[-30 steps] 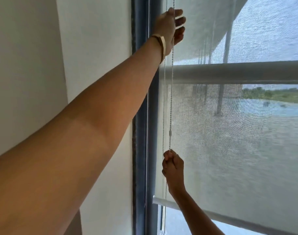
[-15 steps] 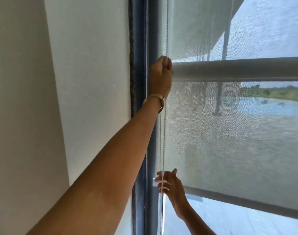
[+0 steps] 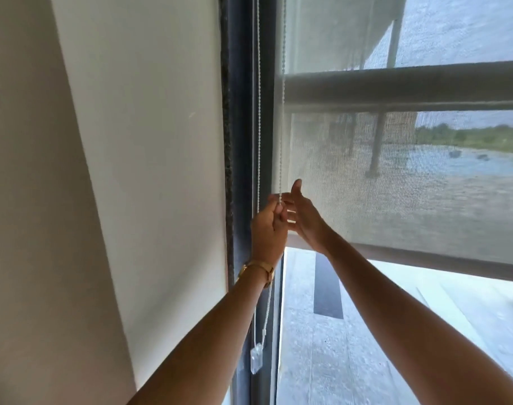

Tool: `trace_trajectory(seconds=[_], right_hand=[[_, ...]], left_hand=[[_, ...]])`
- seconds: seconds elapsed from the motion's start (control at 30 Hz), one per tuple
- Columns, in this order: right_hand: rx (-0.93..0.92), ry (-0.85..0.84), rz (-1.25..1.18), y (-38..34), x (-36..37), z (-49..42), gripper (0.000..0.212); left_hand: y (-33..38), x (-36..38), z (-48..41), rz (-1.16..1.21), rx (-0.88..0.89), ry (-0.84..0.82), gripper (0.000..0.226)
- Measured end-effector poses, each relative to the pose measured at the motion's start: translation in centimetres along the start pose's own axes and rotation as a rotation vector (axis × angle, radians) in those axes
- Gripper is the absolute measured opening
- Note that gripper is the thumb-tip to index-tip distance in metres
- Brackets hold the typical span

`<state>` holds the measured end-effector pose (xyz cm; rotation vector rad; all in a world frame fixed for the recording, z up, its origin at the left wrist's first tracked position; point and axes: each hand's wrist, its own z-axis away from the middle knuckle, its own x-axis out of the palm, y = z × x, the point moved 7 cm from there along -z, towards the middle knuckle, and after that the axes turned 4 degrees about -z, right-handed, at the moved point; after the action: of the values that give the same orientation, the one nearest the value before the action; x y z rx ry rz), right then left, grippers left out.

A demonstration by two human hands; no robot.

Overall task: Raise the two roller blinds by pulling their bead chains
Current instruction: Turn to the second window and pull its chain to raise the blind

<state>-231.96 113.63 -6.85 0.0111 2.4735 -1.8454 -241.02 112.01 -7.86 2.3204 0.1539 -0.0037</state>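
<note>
Bead chain [image 3: 282, 112] in left hand [image 3: 268, 229], beside mesh roller blind [image 3: 395, 185], dark window frame [image 3: 240, 141].

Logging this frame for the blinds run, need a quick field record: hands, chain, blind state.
left hand: shut on bead chain, right-hand strand
right hand: open, fingers spread, beside the left, not gripping
mesh blind: partly raised, clear glass below its bottom bar
chain weight: hangs free below the left wrist
wristwatch: on left wrist
</note>
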Motion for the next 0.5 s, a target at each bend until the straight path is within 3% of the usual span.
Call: trace_trajectory(seconds=[0.27, 0.5], right_hand=[[-0.217, -0.036, 0.013, -8.2, 0.4, -1.5, 0.067], [-0.258, -0.071, -0.076, -14.5, 2.1, -2.9, 0.044]], left_hand=[[-3.1, -1.3, 1.6, -0.100, -0.013, 0.043, 0.024], [-5.3, -0.3, 2.2, -0.124, -0.045, 0.015, 0.031]])
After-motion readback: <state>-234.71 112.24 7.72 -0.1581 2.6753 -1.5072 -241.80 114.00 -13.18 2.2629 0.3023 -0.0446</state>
